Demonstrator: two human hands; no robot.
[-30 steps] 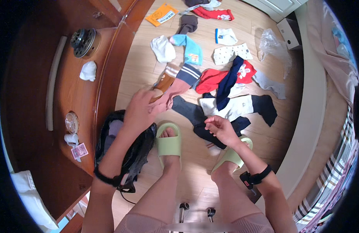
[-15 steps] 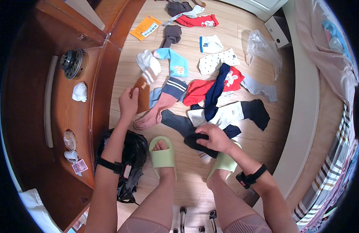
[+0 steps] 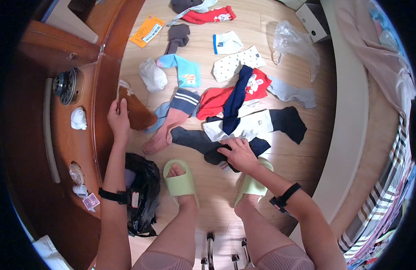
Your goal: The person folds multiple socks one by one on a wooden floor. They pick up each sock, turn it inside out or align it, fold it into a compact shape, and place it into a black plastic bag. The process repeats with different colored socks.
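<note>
Single head-worn fisheye view, looking steeply down over knees at sock-strewn floor (image 3: 226,202), close range.
</note>
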